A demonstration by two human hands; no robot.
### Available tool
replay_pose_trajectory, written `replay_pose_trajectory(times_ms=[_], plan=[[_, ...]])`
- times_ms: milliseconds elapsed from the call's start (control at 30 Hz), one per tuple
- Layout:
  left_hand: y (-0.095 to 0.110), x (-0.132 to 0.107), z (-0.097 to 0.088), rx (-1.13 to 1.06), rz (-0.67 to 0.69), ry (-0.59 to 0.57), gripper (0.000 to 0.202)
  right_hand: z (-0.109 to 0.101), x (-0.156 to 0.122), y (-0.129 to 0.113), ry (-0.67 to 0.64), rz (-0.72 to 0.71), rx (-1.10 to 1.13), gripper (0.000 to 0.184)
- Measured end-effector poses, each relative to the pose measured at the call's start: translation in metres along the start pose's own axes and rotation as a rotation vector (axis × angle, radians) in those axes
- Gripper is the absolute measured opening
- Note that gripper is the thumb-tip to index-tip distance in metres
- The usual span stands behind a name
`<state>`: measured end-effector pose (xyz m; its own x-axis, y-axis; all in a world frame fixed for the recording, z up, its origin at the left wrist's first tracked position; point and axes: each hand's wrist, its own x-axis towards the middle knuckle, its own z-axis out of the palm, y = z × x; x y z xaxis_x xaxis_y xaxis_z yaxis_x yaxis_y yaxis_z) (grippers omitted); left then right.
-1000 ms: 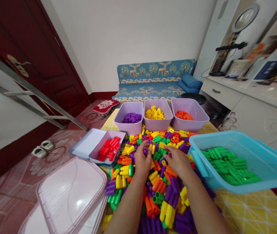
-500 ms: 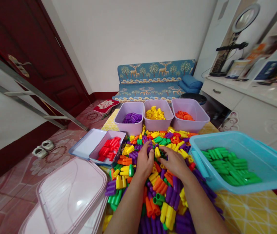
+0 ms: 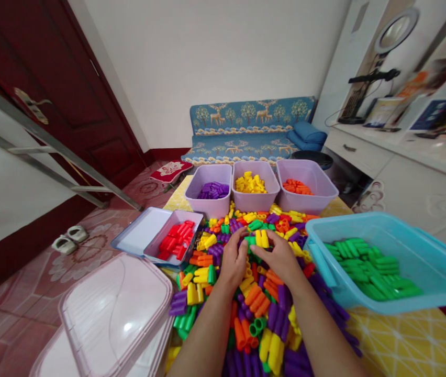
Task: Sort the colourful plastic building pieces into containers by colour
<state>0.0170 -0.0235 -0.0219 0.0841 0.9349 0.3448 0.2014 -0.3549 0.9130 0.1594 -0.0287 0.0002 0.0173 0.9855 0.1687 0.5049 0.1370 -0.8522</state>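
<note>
A mixed heap of bullet-shaped plastic building blocks [image 3: 257,301] in purple, yellow, orange, green and red covers the table's middle. Both hands meet over its far half. My right hand [image 3: 280,256] is closed at the fingertips on a yellow block [image 3: 262,239]. Beside it, my left hand [image 3: 234,257] has curled fingers and a bent thumb; what lies inside them is hidden. A green block [image 3: 251,241] shows between the hands, close to the left thumb; I cannot tell whether it is held.
Lilac bins with purple [image 3: 208,207], yellow [image 3: 255,201] and orange blocks [image 3: 307,201] line the back. Red blocks fill a smaller box [image 3: 153,250] at left, near stacked lids [image 3: 115,309]. A blue tub [image 3: 364,298] with green blocks stands right.
The yellow block has risen slightly and moved right, now at my right fingertips. A purple block seen at my left fingers no longer shows there; a green one appears between the hands.
</note>
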Motion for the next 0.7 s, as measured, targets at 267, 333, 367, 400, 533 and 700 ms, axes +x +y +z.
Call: replay_pose_trajectory(times_ms=[267,333,367,400,533,700], plan=[[-0.002,-0.001,0.004,-0.044,0.021,0.000,0.030,-0.004,0.002,0.005,0.084,0.031,0.222,0.038],[-0.004,0.000,0.004,-0.081,0.010,0.044,0.028,-0.005,0.002,0.005,0.090,0.027,0.185,0.037],[-0.005,0.000,0.004,-0.093,0.002,0.074,0.027,-0.006,0.002,0.004,0.100,0.023,0.147,0.035],[-0.006,0.000,0.005,-0.100,-0.007,0.104,0.026,-0.007,0.001,0.004,0.105,0.020,0.086,0.033],[-0.006,0.000,0.004,-0.074,-0.023,0.191,0.025,-0.012,0.000,0.002,0.081,0.004,-0.301,0.033],[-0.001,0.000,0.002,-0.038,0.019,0.200,0.023,-0.015,-0.001,-0.003,0.171,-0.052,-0.440,0.046]])
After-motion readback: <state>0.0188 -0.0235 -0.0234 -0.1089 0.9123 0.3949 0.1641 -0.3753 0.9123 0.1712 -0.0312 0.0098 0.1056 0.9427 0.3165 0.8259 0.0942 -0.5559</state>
